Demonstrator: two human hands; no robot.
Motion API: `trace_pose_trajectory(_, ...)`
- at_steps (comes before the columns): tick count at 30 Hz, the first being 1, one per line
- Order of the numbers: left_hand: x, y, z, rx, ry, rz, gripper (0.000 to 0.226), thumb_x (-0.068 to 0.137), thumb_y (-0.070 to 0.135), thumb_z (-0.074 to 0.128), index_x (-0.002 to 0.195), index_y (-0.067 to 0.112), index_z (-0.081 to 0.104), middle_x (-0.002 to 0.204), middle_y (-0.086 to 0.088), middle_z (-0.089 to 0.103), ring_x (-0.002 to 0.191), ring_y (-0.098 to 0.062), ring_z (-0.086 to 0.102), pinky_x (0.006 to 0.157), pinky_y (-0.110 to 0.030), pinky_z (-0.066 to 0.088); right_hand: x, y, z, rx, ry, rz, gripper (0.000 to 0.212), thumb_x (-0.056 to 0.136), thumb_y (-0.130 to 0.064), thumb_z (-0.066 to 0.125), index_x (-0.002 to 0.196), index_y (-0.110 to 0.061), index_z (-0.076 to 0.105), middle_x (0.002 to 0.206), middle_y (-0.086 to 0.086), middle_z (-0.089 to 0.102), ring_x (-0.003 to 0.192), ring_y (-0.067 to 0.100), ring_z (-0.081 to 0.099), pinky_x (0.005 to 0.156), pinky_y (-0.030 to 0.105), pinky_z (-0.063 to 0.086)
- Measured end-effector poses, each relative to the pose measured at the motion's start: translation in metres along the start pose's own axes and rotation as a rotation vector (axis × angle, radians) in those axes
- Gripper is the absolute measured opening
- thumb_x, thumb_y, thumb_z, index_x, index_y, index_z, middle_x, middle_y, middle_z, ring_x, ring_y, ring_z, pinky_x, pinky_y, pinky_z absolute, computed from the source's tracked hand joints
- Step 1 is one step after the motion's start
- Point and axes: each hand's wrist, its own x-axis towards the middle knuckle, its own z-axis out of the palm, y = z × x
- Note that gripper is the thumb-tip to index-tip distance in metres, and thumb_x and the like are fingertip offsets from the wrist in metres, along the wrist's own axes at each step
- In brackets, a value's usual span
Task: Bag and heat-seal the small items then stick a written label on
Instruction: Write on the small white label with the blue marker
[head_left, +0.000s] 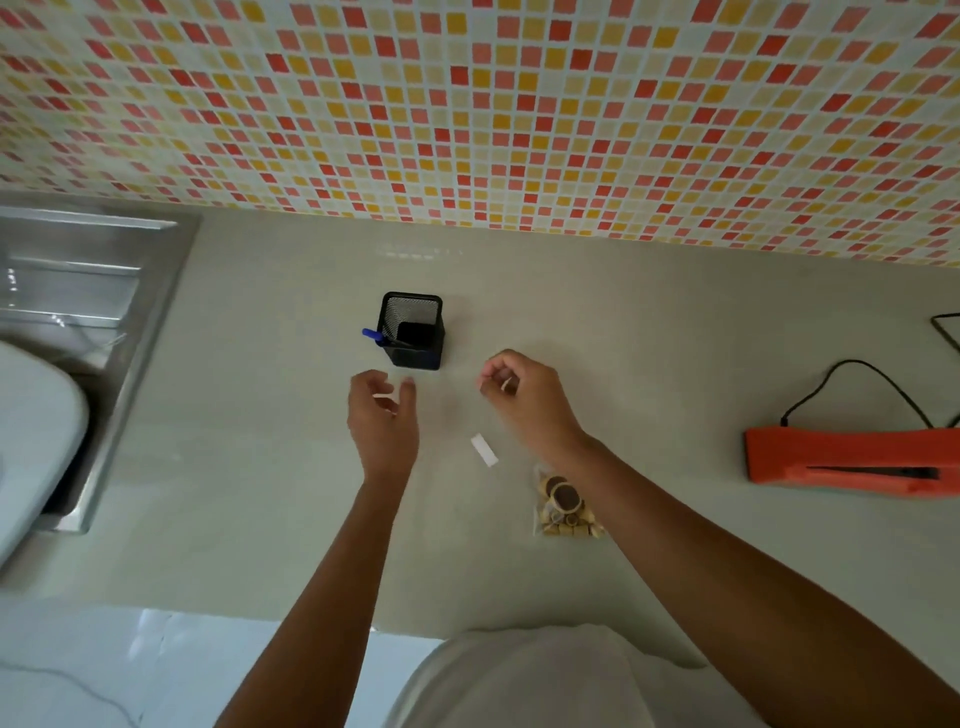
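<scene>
Across the middle band of the frame a pale countertop (260, 467) is seen, bounded by a mosaic-tiled wall (467, 104) above and a steel sink (93, 291) at the left edge. At the right edge an orange heat sealer (841, 462) is laid flat with its black cord (852, 384) looped behind it, set well apart from the working area; this is judged to mean that sealing is finished with. Just below centre-right, a clear bag (566, 506) of small tan and brown items is laid on the counter beside the right forearm, seemingly parked within reach for labelling. At upper centre a black mesh pen holder (413, 330) is stood upright, a blue pen (375, 336) being leaned out over its left rim. A white label strip (484, 450) is laid flat between the two wrists, just up and left of the bag. Both arms are extended forward from the bottom of the frame, wrists raised clear of the counter. The left hand (384, 415) is held with fingers loosely curled; a small white scrap is apparently pinched at its fingertips. The right hand (524, 395) is curled likewise, with a pale sliver at its fingers; what is gripped cannot be told for certain. Label peeling is judged to be the step in hand.
</scene>
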Motion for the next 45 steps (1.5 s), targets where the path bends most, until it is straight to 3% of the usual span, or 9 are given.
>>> trace_pose_trajectory(7,0.057,0.017,-0.021,-0.05,0.043,0.026,0.036,0.09,0.039,0.064,0.12,0.02,0.055,0.093,0.0,0.061,0.06,-0.006,0.053,0.057,-0.006,0.041,0.032,-0.028,0.021,0.0,-0.069,-0.036,0.001,0.085,-0.015,0.068,0.085,-0.015,0.068,0.073,-0.001,0.065,0.054,0.009,0.051,0.058,0.019,0.044)
trace_pose_trajectory(10,0.065,0.021,-0.021,-0.004,0.015,0.08,0.024,0.092,0.032,0.063,0.11,0.016,0.064,0.085,0.001,0.065,0.059,-0.004,0.056,0.057,-0.008,0.043,0.034,-0.029,0.027,0.033,-0.1,0.016,0.002,0.086,-0.018,0.069,0.084,-0.016,0.069,0.07,-0.004,0.064,0.052,0.006,0.05,0.055,0.015,0.042)
trace_pose_trajectory(13,0.065,0.027,-0.02,-0.009,0.005,0.144,0.012,0.094,0.025,0.06,0.097,0.016,0.067,0.078,0.009,0.066,0.062,-0.015,0.063,0.061,-0.024,0.051,0.034,-0.028,0.031,0.067,-0.121,0.066,0.005,0.086,-0.02,0.069,0.082,-0.017,0.069,0.071,-0.002,0.067,0.051,0.003,0.049,0.054,0.014,0.04)
trace_pose_trajectory(16,0.058,0.04,-0.022,-0.099,0.049,0.166,0.012,0.097,0.021,0.056,0.097,0.012,0.063,0.081,0.01,0.066,0.058,-0.018,0.064,0.057,-0.017,0.046,0.031,-0.032,0.031,0.131,-0.112,0.13,0.012,0.088,-0.025,0.068,0.078,-0.02,0.069,0.069,0.0,0.066,0.05,0.002,0.048,0.054,0.017,0.038)
trace_pose_trajectory(23,0.025,0.066,-0.029,-0.416,-0.087,0.145,0.012,0.099,0.013,0.054,0.105,0.005,0.06,0.09,-0.012,0.069,0.061,-0.018,0.067,0.058,-0.024,0.05,0.033,-0.052,0.012,0.943,-0.293,0.474,0.048,0.093,-0.051,0.058,0.117,-0.011,0.068,0.07,-0.002,0.052,0.05,0.009,0.031,0.045,0.022,0.023)
trace_pose_trajectory(27,0.012,0.065,-0.026,-0.512,-0.22,0.125,0.018,0.099,0.009,0.053,0.111,-0.003,0.059,0.094,-0.012,0.071,0.065,-0.022,0.068,0.059,-0.03,0.05,0.034,-0.053,0.003,1.078,-0.297,0.455,0.042,0.091,-0.05,0.059,0.114,-0.016,0.068,0.066,-0.003,0.044,0.052,0.009,0.022,0.049,0.025,0.015)
trace_pose_trajectory(31,-0.001,0.063,-0.019,-0.315,-0.349,0.166,0.014,0.098,0.012,0.055,0.109,0.004,0.061,0.091,-0.007,0.071,0.061,-0.019,0.068,0.058,-0.023,0.049,0.031,-0.054,-0.002,0.942,-0.23,0.378,0.023,0.094,-0.034,0.062,0.094,-0.013,0.07,0.055,-0.002,0.041,0.046,0.01,0.025,0.047,0.027,0.014)
trace_pose_trajectory(38,-0.002,0.052,-0.009,0.159,-0.365,0.511,0.017,0.097,0.025,0.057,0.09,0.012,0.067,0.065,0.005,0.061,0.053,-0.009,0.054,0.053,-0.02,0.043,0.026,-0.041,-0.003,0.766,-0.11,0.382,0.032,0.096,-0.029,0.061,0.073,-0.009,0.067,0.048,0.004,0.042,0.04,0.013,0.028,0.042,0.021,0.021)
trace_pose_trajectory(45,-0.019,0.043,0.015,0.14,-0.573,0.388,0.026,0.1,0.023,0.051,0.083,0.01,0.065,0.061,0.0,0.059,0.048,-0.008,0.049,0.052,-0.027,0.046,0.006,-0.008,0.002,0.818,0.051,0.518,0.033,0.096,-0.026,0.061,0.069,-0.007,0.064,0.047,0.006,0.039,0.041,0.013,0.03,0.041,0.024,0.025)
